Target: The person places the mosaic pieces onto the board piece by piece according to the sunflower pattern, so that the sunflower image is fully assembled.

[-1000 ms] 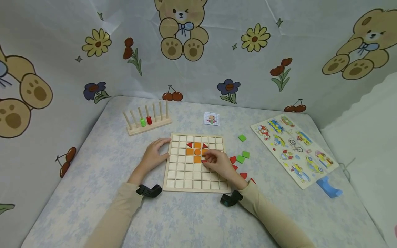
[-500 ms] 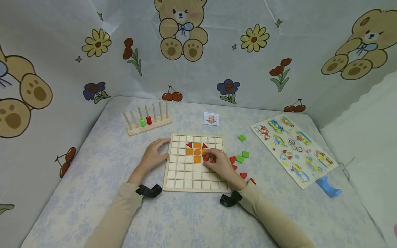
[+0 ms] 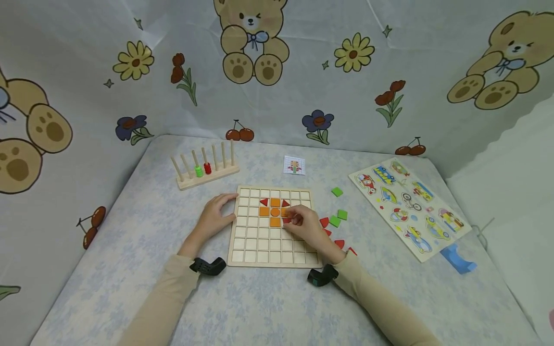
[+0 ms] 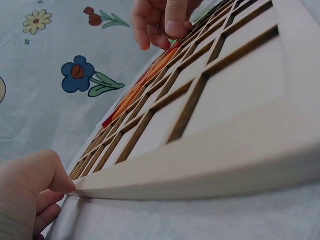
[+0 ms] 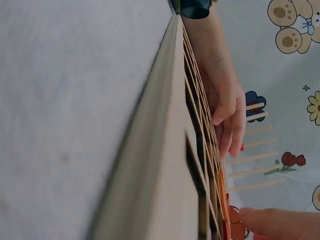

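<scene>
A wooden grid board (image 3: 257, 244) lies at the middle of the table. My left hand (image 3: 213, 217) rests against its left edge, fingertips near the upper corner and thumb lower down. My right hand (image 3: 306, 225) is over the board's right half and pinches a small red piece (image 3: 287, 221) in a square beside the lower orange square tile (image 3: 275, 222). An orange round tile (image 3: 275, 212) lies amid orange squares, with a red triangle (image 3: 264, 202) at upper left and another at upper right. The left wrist view shows the right hand's fingers (image 4: 167, 22) low over the grid.
Right of the board lie several loose green square tiles (image 3: 337, 191) and red pieces (image 3: 339, 244). A small pattern card (image 3: 295, 165) lies behind it. A peg rack (image 3: 208, 177) stands back left; a picture puzzle board (image 3: 409, 209) and a blue piece (image 3: 459, 259) lie at right.
The red piece at my right fingertips has shifted a little within its square and shows more than at first. My left hand stays at the board's edge.
</scene>
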Available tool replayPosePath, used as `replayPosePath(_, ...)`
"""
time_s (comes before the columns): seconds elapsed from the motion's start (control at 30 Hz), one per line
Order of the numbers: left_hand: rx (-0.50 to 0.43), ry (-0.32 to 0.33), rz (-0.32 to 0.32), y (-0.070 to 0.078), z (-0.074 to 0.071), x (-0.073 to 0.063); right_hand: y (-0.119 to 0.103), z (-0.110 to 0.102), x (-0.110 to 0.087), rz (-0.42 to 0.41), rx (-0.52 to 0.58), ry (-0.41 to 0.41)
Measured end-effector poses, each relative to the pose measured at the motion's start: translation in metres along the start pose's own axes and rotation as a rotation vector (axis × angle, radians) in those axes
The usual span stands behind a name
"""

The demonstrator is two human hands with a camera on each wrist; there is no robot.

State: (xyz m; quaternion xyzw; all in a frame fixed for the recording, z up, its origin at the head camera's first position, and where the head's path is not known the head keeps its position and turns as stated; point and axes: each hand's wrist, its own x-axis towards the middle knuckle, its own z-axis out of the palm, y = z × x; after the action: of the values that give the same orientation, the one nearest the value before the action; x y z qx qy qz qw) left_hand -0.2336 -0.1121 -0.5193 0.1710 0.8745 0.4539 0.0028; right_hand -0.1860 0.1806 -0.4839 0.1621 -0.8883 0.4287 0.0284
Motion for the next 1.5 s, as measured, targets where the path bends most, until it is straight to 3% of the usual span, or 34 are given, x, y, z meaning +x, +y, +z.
replayPosePath(0.17,0.022,-0.001,0.000,0.003,0.000,0.001,0.007,-0.041,-0.012,0.030,-0.028,0.020)
replayPosePath(0.33,0.017,-0.004,-0.003,0.004,-0.001,0.001,0.022,-0.081,-0.036,0.132,-0.073,0.068)
replayPosePath(0.5,0.002,-0.007,0.000,0.002,0.001,0.000,0.033,-0.099,-0.066,0.206,-0.103,-0.015)
replayPosePath(0.63,-0.003,-0.006,-0.006,-0.001,0.000,-0.001,0.036,-0.095,-0.083,0.186,-0.120,-0.080)
replayPosePath(0.9,-0.015,-0.002,0.008,0.001,0.000,-0.001,0.038,-0.073,-0.096,0.051,-0.118,-0.030)
replayPosePath(1.13,-0.011,-0.010,0.000,0.002,0.001,-0.001,0.041,-0.070,-0.096,0.041,-0.090,0.006)
replayPosePath(1.3,-0.003,-0.004,-0.003,0.002,0.002,-0.001,0.045,-0.076,-0.095,0.016,-0.153,-0.001)
replayPosePath(1.5,-0.003,0.001,0.000,0.001,0.001,-0.001,0.049,-0.082,-0.096,0.049,-0.199,-0.009)
